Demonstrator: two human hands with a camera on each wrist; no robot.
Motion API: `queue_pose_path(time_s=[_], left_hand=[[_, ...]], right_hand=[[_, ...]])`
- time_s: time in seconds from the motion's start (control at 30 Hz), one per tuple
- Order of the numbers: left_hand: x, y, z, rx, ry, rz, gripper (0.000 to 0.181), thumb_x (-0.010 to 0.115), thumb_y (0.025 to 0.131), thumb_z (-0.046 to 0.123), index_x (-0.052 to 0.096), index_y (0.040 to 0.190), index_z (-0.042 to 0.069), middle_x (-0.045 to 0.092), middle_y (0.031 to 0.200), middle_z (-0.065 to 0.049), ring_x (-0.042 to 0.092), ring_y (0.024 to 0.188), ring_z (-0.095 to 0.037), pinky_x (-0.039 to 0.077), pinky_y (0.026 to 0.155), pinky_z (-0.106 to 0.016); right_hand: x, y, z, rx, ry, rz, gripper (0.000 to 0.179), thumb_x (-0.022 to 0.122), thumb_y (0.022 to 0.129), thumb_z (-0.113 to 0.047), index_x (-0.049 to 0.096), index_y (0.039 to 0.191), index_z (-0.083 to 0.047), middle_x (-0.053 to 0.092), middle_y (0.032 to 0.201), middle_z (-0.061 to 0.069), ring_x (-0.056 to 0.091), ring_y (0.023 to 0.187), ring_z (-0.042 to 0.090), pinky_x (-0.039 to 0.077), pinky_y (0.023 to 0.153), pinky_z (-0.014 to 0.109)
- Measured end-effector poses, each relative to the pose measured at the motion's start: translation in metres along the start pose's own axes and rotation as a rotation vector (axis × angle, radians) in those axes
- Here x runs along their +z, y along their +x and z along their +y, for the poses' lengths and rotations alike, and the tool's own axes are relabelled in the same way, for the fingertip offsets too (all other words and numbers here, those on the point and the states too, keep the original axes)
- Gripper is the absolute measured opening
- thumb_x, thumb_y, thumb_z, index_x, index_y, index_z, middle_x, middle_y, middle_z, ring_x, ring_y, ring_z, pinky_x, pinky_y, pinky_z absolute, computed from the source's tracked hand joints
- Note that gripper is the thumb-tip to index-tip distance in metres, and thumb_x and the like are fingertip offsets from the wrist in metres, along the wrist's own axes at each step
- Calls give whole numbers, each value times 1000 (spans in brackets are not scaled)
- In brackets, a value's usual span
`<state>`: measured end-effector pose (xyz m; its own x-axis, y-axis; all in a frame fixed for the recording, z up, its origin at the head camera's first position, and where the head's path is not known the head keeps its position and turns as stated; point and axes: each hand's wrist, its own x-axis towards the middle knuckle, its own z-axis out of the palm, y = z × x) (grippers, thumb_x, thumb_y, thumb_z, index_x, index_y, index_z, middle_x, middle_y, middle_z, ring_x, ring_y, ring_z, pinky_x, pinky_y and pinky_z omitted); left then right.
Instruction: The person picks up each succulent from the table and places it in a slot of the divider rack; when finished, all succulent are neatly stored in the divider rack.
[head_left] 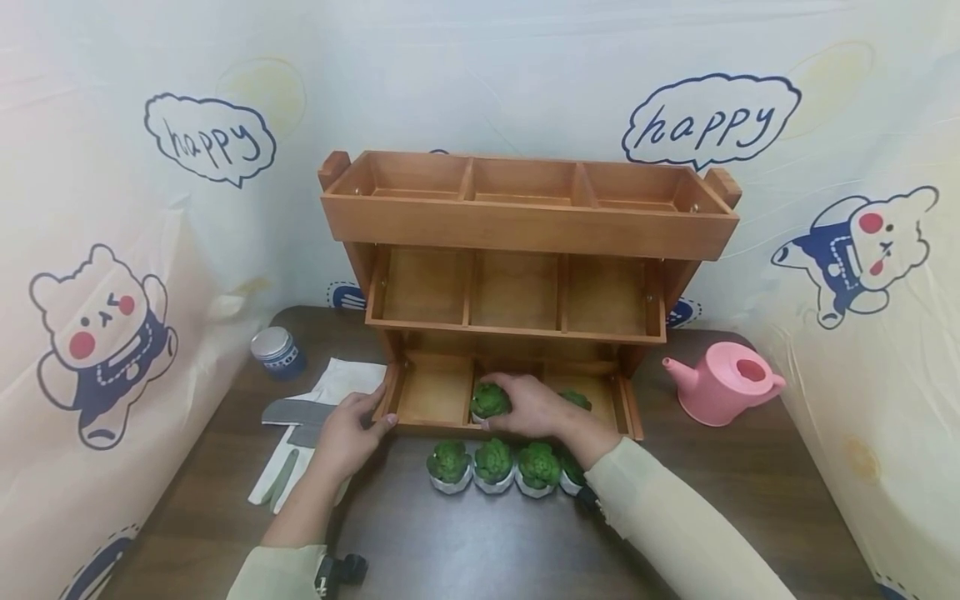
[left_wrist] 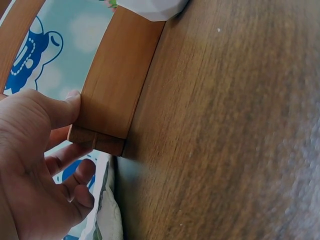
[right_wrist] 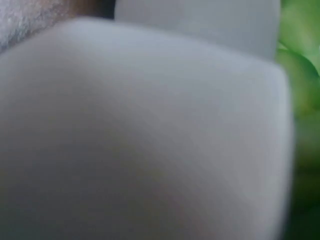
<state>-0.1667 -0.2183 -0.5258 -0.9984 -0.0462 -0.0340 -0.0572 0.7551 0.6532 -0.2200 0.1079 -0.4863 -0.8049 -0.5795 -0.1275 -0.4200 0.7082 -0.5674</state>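
Nearest the camera, 4 small potted succulents (head_left: 495,465) stood in a row on the dark wooden desk (head_left: 465,542), just in front of the 3-tier wooden rack (head_left: 525,217) set toward the desk's far edge. Behind that row, the right hand (head_left: 536,407) reached into the rack's lowest tier with its fingers curled over the top of another potted succulent (head_left: 489,402), which sat in the middle compartment; 1 more green plant (head_left: 576,399) showed in the compartment to its right. At the rack's bottom left corner, the left hand (left_wrist: 35,165) braced the wood, thumb pressed on the front board and the other fingers bent loosely round the end post. White gloves (head_left: 300,433) lay near the desk's left edge, with a lidded blue jar (head_left: 276,352) behind them. Toward the right edge stood a pink watering can (head_left: 723,383).
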Motion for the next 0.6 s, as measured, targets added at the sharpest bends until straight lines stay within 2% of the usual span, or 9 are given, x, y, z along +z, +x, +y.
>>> queue_pose_path(time_s=[0.33, 0.6], left_hand=[[1, -1, 1, -2, -6, 6, 65, 76, 97, 31, 51, 154, 15, 63, 127, -12, 59, 115, -35, 48, 99, -59], [0, -2, 2, -11, -18, 0, 65, 75, 96, 31, 50, 155, 16, 63, 127, -12, 59, 114, -35, 49, 99, -58]], right_hand=[[-4, -3, -1, 25, 7, -41, 77, 79, 91, -45, 46, 155, -17, 60, 145, 8, 57, 130, 23, 45, 110, 44], [-14, -11, 1, -2, 25, -19, 80, 80, 90, -45, 46, 155, -14, 64, 138, 7, 64, 118, 22, 52, 102, 43]])
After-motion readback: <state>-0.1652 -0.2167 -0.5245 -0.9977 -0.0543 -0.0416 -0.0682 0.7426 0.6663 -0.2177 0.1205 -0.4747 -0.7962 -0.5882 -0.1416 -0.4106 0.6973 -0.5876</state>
